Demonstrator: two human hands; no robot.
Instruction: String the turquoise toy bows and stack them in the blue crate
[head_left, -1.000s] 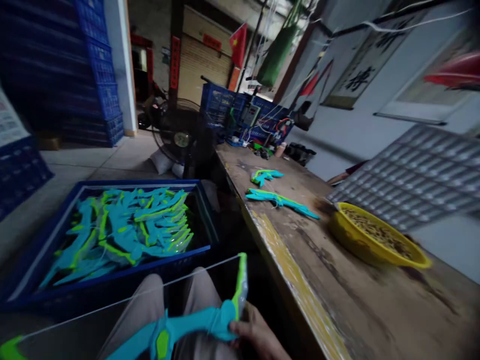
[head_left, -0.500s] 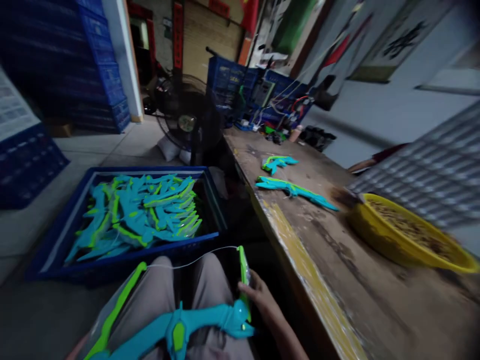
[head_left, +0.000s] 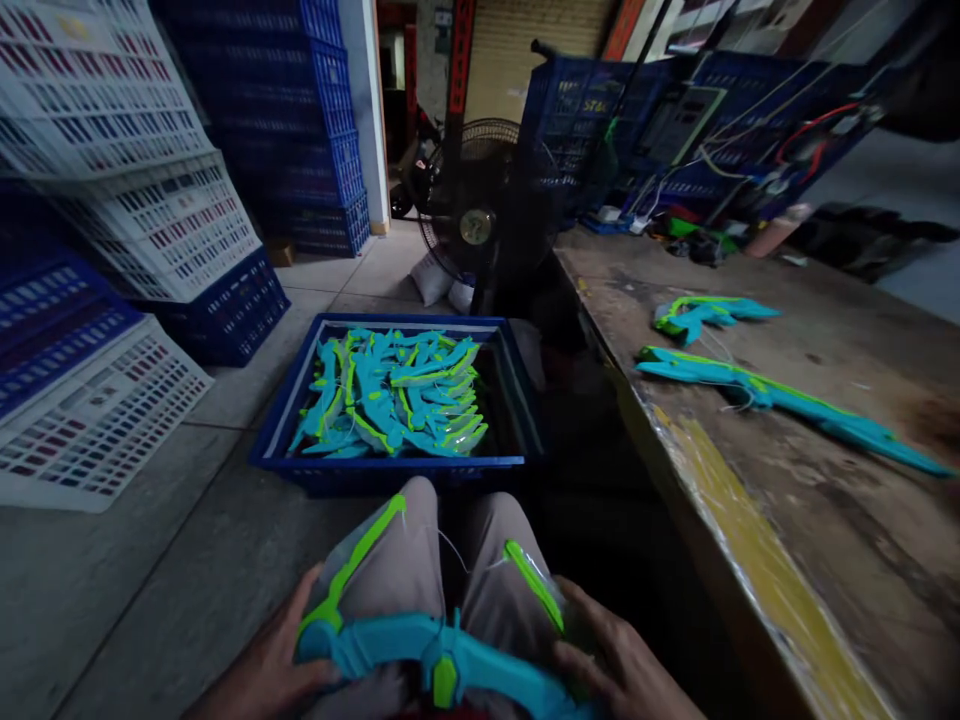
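A blue and green plastic bow-shaped piece (head_left: 397,640) lies across the person's lap, with a thin white string sagging between its two green-edged ends. My left hand (head_left: 281,650) is wrapped round its left joint, thumb on the blue part. At the right end, my right hand (head_left: 611,655) grips the piece beside the clear and green limb. Beyond the knees, a blue crate (head_left: 405,465) holds a pile of similar blue and green pieces (head_left: 390,395).
On the wooden table (head_left: 825,520) at the right lie two more such pieces (head_left: 787,400). A black fan (head_left: 480,225) stands behind the crate. White and blue crates (head_left: 180,230) are stacked at the left.
The view has turned left, so crate and table sit differently in it. My left hand has come into clear view on the bow, whose string now hangs slacker, its ends closer together.
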